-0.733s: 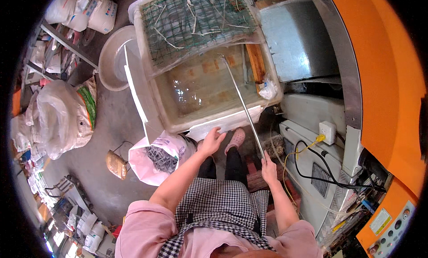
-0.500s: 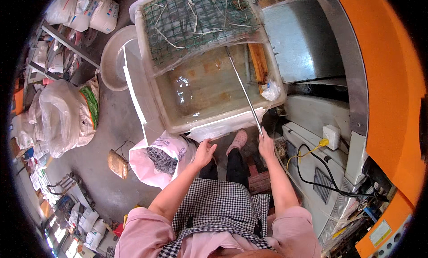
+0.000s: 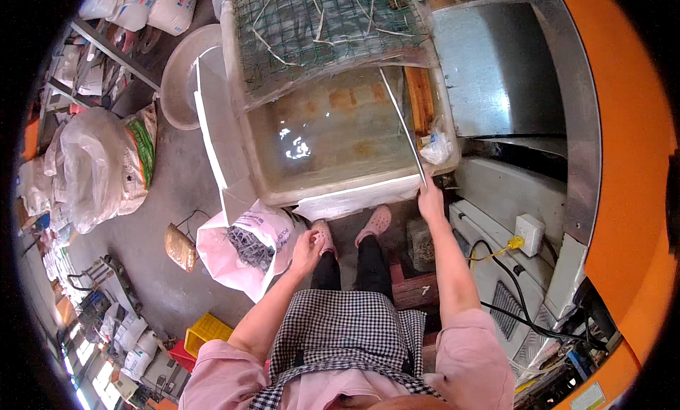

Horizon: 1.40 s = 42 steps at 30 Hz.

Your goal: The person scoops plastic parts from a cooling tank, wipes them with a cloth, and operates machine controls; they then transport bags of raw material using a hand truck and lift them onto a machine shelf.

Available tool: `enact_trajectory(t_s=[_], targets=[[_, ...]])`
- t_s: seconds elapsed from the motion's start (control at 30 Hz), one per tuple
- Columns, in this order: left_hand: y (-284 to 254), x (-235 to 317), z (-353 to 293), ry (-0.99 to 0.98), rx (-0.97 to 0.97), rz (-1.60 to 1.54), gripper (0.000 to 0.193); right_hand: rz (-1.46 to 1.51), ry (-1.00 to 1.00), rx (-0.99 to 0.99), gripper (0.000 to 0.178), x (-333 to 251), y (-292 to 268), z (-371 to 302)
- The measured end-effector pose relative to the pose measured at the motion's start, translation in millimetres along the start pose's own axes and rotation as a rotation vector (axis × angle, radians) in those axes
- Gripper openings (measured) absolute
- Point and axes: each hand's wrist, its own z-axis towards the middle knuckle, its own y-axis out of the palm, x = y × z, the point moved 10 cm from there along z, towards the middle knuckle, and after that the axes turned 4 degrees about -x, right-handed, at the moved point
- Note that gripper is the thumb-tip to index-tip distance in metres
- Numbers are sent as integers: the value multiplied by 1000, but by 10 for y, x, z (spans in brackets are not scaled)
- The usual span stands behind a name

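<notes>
My right hand [image 3: 431,199] is closed around the near end of a thin metal rod [image 3: 404,124]. The rod slants forward and left over the near wall of a large pale tub [image 3: 343,192], its far end over the cloudy water [image 3: 333,137]. Beside a white and pink sack [image 3: 216,257] is my left hand [image 3: 307,250], loosely bent with nothing visible in it. Thin grey strips [image 3: 249,247] fill the sack's open mouth. Green mesh [image 3: 333,27] with pale strands on it covers the tub's far part.
An orange machine [image 3: 623,148] rises at the right, with a grey metal chute [image 3: 499,70] beside the tub. Black cable [image 3: 513,289] hangs near a white socket box [image 3: 530,234]. A wooden board [image 3: 419,102] and crumpled plastic [image 3: 437,149] lie at the tub's right side.
My right hand and the rod have shifted slightly right and farther forward. My left hand has moved left and down, away from the tub's near edge. The view has shifted slightly.
</notes>
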Motion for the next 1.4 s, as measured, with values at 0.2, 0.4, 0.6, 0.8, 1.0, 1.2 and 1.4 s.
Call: enact_trajectory(t_s=[0.2, 0.4, 0.6, 0.8, 1.0, 1.2, 1.4], targets=[[208, 63, -172, 36, -45, 33, 36, 48, 13, 46, 41, 338, -113, -831], [240, 48, -122, 50, -16, 101, 38, 112, -25, 45, 40, 147, 35, -15], [165, -54, -72, 31, -10, 119, 38, 129, -141, 121, 39, 15, 89, 669], [70, -63, -185, 3, 19, 53, 34, 80, 15, -3, 39, 109, -46, -26], [81, -96, -244, 42, -20, 152, 32, 14, 11, -11, 38, 268, -205, -530], [66, 44, -138, 41, -8, 157, 36, 138, -21, 11, 35, 75, 111, 107], [17, -83, -27, 29, 63, 40, 36, 189, -96, 66, 35, -156, 359, 781]])
